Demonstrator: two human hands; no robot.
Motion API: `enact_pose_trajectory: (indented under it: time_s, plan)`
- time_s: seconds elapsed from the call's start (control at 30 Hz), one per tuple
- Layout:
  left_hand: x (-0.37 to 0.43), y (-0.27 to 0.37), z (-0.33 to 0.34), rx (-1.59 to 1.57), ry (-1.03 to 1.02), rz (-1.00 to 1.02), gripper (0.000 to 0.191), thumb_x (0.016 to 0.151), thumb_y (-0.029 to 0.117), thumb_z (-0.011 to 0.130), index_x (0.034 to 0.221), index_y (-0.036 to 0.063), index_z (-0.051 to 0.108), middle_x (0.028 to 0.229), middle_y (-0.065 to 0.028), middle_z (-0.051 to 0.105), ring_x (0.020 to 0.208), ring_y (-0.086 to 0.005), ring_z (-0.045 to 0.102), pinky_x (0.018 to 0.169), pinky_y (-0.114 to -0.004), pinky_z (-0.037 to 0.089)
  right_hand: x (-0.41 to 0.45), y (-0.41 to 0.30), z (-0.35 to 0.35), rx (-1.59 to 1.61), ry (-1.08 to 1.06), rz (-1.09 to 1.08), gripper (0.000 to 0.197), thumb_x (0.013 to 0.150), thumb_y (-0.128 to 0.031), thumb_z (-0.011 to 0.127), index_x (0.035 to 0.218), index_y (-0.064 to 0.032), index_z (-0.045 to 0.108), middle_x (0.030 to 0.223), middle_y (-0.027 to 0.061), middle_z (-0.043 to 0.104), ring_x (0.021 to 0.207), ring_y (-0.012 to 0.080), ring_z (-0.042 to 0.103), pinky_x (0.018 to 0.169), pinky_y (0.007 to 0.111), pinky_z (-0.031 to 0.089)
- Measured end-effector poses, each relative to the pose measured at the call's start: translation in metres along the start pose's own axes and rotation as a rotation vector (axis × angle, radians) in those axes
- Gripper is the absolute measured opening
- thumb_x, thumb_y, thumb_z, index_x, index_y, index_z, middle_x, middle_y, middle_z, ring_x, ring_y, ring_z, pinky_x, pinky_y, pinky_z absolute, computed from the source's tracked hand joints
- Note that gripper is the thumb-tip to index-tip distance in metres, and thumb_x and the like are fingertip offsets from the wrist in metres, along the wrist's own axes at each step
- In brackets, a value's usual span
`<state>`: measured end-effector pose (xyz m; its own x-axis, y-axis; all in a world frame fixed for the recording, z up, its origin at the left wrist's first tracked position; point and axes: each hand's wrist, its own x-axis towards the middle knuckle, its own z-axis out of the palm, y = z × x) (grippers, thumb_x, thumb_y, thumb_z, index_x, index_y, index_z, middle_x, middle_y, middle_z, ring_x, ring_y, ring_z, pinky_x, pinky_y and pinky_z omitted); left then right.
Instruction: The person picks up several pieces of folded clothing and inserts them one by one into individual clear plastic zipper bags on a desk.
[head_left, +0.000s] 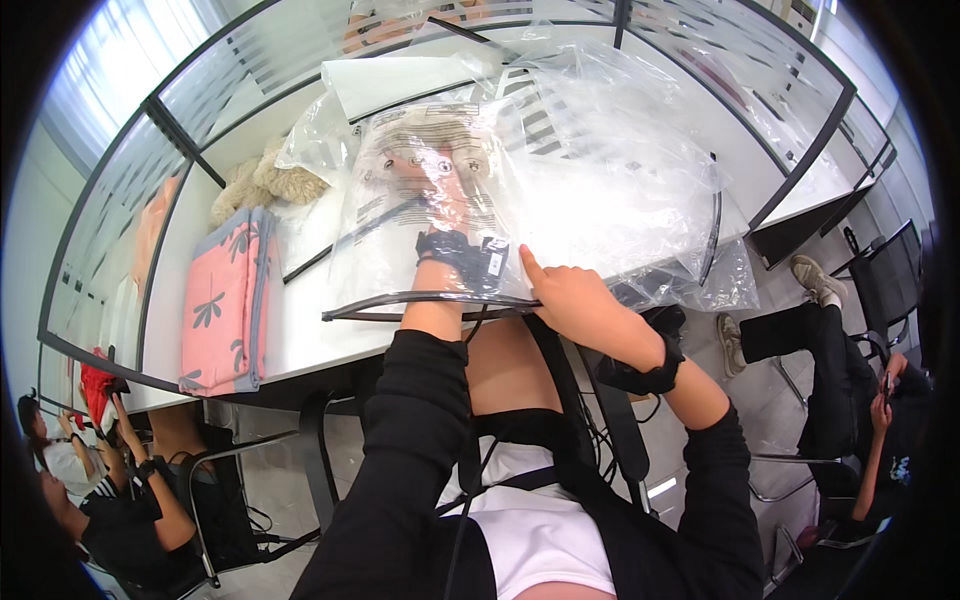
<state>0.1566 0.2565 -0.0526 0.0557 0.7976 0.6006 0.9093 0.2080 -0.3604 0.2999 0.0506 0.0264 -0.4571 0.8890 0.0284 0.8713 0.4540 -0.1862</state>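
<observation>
A clear plastic zip bag (375, 247) with printed markings lies on the white desk, its dark-edged mouth towards me. My left hand (442, 187) is inside it, seen through the plastic with its fingers spread, and the forearm passes through the parted mouth. At the right end of that mouth, my right hand (574, 296) pinches the dark zip edge, index finger pointing up along the bag's side. A folded pink and grey cloth (225, 300) with a leaf pattern stands at the left of the desk.
More clear plastic bags (622, 165) spread over the desk's right and back, one overhanging the front edge. A beige fluffy thing (289, 172) sits at the back left. Framed glass partitions (247, 90) surround the desk. People sit at the far left and at the right on a chair.
</observation>
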Motion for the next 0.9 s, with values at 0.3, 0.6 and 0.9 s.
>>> enact_pose_trajectory:
  time_s: [0.3,0.6,0.9]
  plan:
    - [-0.020,-0.026,-0.025,-0.357,-0.040,0.112,0.053,0.074,0.009,0.045,0.125,-0.0013,0.033,0.116,-0.0349,0.037,0.090,-0.0369,0.052,0.063,-0.050,0.046,0.016,0.002,-0.021,-0.034,-0.030,-0.075,0.057,0.072,-0.023,0.055,0.119,0.0029,0.038,0.067,0.0198,0.055,0.064,0.0341,0.055,0.057,0.040,0.045]
    - [-0.131,-0.169,-0.176,-1.527,-0.608,1.132,0.040,0.077,0.012,0.053,0.115,0.0047,0.045,0.105,-0.0133,0.054,0.090,-0.0260,0.056,0.078,-0.034,0.045,-0.004,0.029,-0.065,-0.077,-0.068,-0.148,0.093,0.063,-0.059,0.059,0.124,0.0057,0.031,0.088,0.0186,0.053,0.073,0.0314,0.053,0.067,0.034,0.043]
    - [0.028,-0.318,-0.048,-1.708,-0.735,-0.438,0.031,0.077,0.021,0.056,0.102,0.0048,0.050,0.092,-0.0134,0.058,0.072,-0.0174,0.058,0.067,-0.025,0.048,0.037,-0.007,-0.124,0.245,0.022,-0.265,0.046,0.072,-0.016,0.064,0.114,-0.0080,0.049,0.081,0.0080,0.058,0.055,0.0152,0.051,0.053,0.026,0.043]
